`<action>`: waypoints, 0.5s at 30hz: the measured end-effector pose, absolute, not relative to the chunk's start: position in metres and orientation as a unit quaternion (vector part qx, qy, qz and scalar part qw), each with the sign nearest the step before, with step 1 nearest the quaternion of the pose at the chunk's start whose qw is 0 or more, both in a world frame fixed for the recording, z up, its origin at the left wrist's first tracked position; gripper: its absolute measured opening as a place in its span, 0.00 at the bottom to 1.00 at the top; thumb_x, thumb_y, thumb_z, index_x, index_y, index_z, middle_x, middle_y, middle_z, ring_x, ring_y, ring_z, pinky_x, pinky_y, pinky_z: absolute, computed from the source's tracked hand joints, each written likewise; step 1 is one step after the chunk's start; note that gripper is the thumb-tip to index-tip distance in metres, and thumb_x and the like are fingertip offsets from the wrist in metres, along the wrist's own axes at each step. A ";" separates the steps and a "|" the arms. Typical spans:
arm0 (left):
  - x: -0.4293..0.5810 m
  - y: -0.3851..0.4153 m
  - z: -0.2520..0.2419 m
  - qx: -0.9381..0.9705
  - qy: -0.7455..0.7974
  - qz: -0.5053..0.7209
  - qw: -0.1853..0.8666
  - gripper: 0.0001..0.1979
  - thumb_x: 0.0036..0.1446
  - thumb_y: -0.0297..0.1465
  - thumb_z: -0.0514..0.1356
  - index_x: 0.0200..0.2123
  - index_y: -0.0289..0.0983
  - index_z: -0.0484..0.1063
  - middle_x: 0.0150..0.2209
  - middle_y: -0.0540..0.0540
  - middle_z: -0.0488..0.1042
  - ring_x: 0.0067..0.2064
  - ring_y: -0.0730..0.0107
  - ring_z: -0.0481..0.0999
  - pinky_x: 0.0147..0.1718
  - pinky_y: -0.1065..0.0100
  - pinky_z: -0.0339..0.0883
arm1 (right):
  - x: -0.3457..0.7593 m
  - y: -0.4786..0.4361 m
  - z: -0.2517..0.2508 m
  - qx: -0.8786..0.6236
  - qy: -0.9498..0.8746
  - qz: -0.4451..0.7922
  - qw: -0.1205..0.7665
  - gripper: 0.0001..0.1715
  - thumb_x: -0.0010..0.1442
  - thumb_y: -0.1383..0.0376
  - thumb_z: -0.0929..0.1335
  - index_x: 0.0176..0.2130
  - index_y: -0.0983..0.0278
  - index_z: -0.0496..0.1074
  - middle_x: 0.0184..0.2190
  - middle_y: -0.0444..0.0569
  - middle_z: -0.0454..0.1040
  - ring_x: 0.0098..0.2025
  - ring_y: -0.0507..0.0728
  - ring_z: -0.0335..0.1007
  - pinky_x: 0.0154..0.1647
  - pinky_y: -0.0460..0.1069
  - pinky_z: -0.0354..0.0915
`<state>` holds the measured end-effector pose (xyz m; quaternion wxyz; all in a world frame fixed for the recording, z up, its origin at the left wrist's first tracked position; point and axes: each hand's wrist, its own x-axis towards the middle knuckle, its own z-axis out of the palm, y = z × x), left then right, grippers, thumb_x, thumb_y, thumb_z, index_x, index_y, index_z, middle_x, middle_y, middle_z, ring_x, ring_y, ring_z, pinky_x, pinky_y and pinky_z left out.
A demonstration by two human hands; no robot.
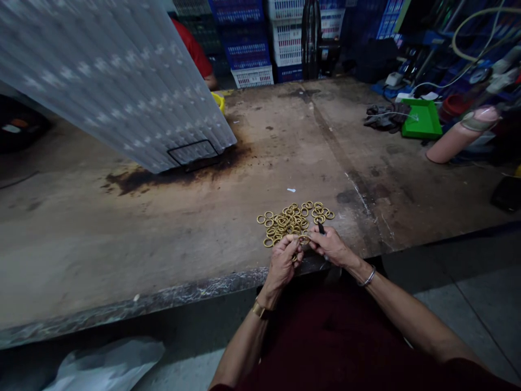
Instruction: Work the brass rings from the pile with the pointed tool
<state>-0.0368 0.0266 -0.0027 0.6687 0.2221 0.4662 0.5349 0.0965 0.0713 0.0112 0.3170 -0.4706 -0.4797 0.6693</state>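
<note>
Reaching in from the lower edge, both forearms angle toward each other and meet just over the near rim of the bench (183,233). The left hand (285,264) is turned back-up, wrist bent, its fingers curled in and pinched on a ring (303,238) at its fingertips. The right hand (330,247) sits just beside it, touching or nearly so, knuckles up and fingers closed around a dark tool (321,228) whose tip pokes out above the thumb side; its fingertips also reach the same ring. A gold band (260,310) circles the left wrist, a thin bangle (368,278) the right.

Just beyond both sets of fingertips lies the pile (291,220) of brass rings, spread flat and touching the held ring's far side.

Much is hard to make out — the palms face down, so the grip inside each hand is hidden, and what kind of tool it is cannot be told, since only its short dark end shows. Both upper arms are cut off by the frame. Well beyond the left hand a grey sheet (122,81) slants over the bench and hides most of a person in a red sleeve (195,51). Far off beyond the right hand sit a green tray (421,119) and a pink cylinder (459,136), both blurred.
</note>
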 end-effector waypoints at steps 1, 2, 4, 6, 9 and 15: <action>-0.037 0.027 -0.003 0.217 0.465 0.537 0.670 0.23 0.39 0.44 0.69 0.30 0.35 0.66 0.20 0.56 0.64 0.17 0.84 0.60 0.14 0.80 0.47 | 0.096 0.071 0.011 -0.472 -0.481 0.667 0.319 0.16 0.46 0.53 0.66 0.22 0.63 0.62 0.16 0.37 0.60 0.16 0.44 0.48 0.14 0.41 0.45; -0.037 0.027 -0.003 0.213 0.464 0.538 0.670 0.23 0.38 0.44 0.70 0.30 0.35 0.66 0.20 0.56 0.64 0.17 0.84 0.60 0.14 0.80 0.46 | 0.096 0.072 0.010 -0.473 -0.481 0.665 0.320 0.15 0.46 0.54 0.66 0.24 0.64 0.64 0.16 0.37 0.62 0.16 0.44 0.49 0.14 0.41 0.46; -0.038 0.027 -0.005 0.207 0.466 0.543 0.667 0.23 0.37 0.44 0.70 0.30 0.35 0.65 0.20 0.57 0.64 0.17 0.84 0.60 0.14 0.80 0.46 | 0.096 0.072 0.007 -0.477 -0.481 0.663 0.318 0.14 0.46 0.55 0.66 0.26 0.64 0.66 0.17 0.37 0.63 0.16 0.44 0.50 0.14 0.41 0.46; -0.038 0.026 -0.007 0.209 0.473 0.548 0.658 0.23 0.38 0.44 0.69 0.30 0.36 0.65 0.20 0.57 0.64 0.17 0.84 0.60 0.14 0.80 0.46 | 0.097 0.072 0.004 -0.480 -0.485 0.660 0.315 0.13 0.46 0.57 0.66 0.29 0.64 0.67 0.17 0.37 0.65 0.15 0.44 0.50 0.15 0.41 0.46; -0.038 0.025 -0.010 0.244 0.500 0.544 0.628 0.22 0.42 0.47 0.66 0.31 0.36 0.65 0.20 0.57 0.64 0.17 0.83 0.59 0.15 0.79 0.47 | 0.096 0.071 0.002 -0.480 -0.512 0.642 0.308 0.13 0.49 0.56 0.66 0.28 0.64 0.66 0.17 0.38 0.65 0.16 0.45 0.50 0.15 0.42 0.47; -0.035 0.021 -0.005 0.414 0.567 0.529 0.477 0.14 0.50 0.42 0.61 0.29 0.37 0.70 0.18 0.55 0.63 0.19 0.79 0.61 0.21 0.74 0.55 | 0.095 0.073 0.003 -0.494 -0.608 0.540 0.307 0.16 0.51 0.54 0.65 0.22 0.63 0.62 0.16 0.38 0.60 0.20 0.47 0.52 0.21 0.43 0.52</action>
